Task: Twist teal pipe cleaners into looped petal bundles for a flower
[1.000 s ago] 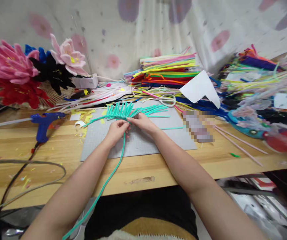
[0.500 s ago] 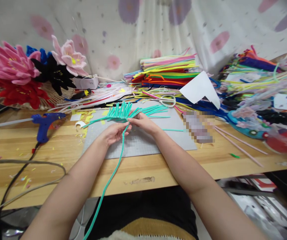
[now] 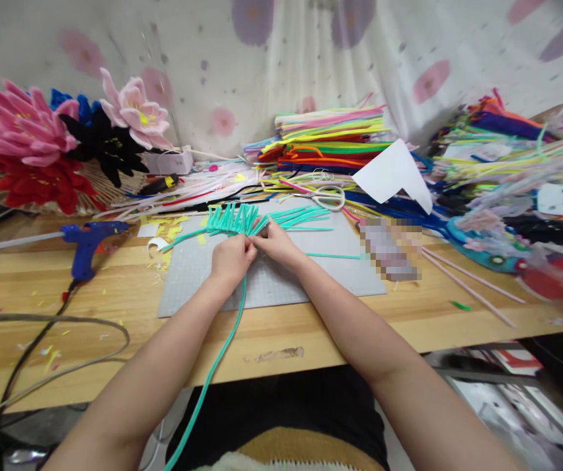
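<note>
Both my hands meet over the grey cutting mat [image 3: 197,281]. My left hand [image 3: 232,260] is closed, its fingertips pinching green pipe cleaners [image 3: 235,219] that are bent into a row of upright loops. Close beside it, my right hand [image 3: 277,243] is also closed around the right end of this looped piece, thumb near the left fingertips. Loose green strands fan out to the right past my right hand. One long green pipe cleaner [image 3: 217,360] hangs from below my left hand over the table's front edge. The exact pinch point is partly hidden by the fingers.
A blue glue gun [image 3: 92,245] with a black cord lies at left, near finished flowers [image 3: 26,131]. White-handled scissors [image 3: 329,197] rest behind the mat, before stacked colourful pipe cleaners [image 3: 330,147]. Yellow scraps [image 3: 166,229], white paper [image 3: 392,173] and pink stems [image 3: 472,288] lie around.
My left hand has turned over, from palm partly showing to its back facing up, fingers closed at the looped piece. The right hand has shifted slightly; the loops sit a little lower.
</note>
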### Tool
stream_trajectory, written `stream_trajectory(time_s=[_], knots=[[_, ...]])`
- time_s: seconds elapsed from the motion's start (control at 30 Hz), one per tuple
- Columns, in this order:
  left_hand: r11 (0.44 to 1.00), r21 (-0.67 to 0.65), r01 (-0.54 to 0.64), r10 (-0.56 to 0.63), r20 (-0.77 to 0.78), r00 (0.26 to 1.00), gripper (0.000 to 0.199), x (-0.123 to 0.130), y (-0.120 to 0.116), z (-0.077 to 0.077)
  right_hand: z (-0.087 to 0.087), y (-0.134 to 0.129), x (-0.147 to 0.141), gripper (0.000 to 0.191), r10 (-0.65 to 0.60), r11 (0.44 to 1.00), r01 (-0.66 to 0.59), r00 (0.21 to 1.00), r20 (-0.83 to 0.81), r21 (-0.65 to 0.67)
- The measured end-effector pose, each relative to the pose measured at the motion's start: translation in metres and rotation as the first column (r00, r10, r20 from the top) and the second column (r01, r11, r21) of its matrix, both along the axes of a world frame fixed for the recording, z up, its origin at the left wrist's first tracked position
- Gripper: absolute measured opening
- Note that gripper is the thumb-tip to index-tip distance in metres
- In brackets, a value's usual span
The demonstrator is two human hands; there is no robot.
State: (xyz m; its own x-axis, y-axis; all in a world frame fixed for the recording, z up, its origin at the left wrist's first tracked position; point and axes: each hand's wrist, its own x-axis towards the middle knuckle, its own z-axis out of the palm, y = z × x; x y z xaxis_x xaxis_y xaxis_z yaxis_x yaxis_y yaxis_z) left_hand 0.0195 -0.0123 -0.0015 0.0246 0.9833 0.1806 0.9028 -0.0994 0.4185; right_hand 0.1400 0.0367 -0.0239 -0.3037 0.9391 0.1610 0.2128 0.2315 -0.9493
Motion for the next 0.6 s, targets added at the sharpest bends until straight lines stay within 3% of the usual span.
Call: stream_trajectory(time_s=[0.07,0.13,0.23,0.27,0.33,0.4,0.43,0.5,0.6], knots=[[1.0,0.014,0.02,-0.018,-0.087,0.996,0.02,0.003,0.001,-0.001,-0.001,0.0,0.0,0.025,-0.024,1.0,0.024,0.999,0.026,0.007],[0.999,0.035,0.031,-0.028,-0.08,0.996,0.021,0.004,0.002,-0.003,-0.002,0.001,0.001,0.025,-0.039,0.999,0.039,0.999,0.035,0.006],[0.999,-0.003,0.039,-0.038,0.188,0.981,0.02,0.002,0.003,-0.006,0.0,0.003,0.004,0.024,-0.026,1.0,0.026,1.0,0.001,0.003],[0.997,-0.068,0.043,-0.016,0.354,0.935,0.02,0.0,0.004,-0.007,0.001,0.003,0.005,0.023,-0.002,1.0,0.002,1.0,-0.015,-0.002],[0.966,-0.241,0.09,0.099,0.673,0.733,0.02,-0.004,0.005,-0.006,0.003,0.003,0.008,0.02,0.083,0.996,-0.084,0.996,-0.035,-0.023],[0.914,-0.367,0.172,0.241,0.834,0.497,0.016,-0.01,0.006,-0.003,0.004,0.002,0.01,0.018,0.18,0.982,-0.182,0.983,-0.03,-0.053],[0.895,-0.394,0.21,0.281,0.863,0.421,0.014,-0.012,0.006,-0.002,0.004,0.002,0.01,0.019,0.213,0.975,-0.214,0.977,-0.026,-0.065],[0.878,-0.4,0.263,0.292,0.883,0.368,0.013,-0.015,0.007,0.0,0.005,0.002,0.011,0.019,0.233,0.969,-0.234,0.972,-0.024,-0.074],[0.895,-0.375,0.242,0.239,0.861,0.449,0.016,-0.015,0.006,-0.001,0.004,0.001,0.011,0.018,0.213,0.975,-0.213,0.977,-0.017,-0.063]])
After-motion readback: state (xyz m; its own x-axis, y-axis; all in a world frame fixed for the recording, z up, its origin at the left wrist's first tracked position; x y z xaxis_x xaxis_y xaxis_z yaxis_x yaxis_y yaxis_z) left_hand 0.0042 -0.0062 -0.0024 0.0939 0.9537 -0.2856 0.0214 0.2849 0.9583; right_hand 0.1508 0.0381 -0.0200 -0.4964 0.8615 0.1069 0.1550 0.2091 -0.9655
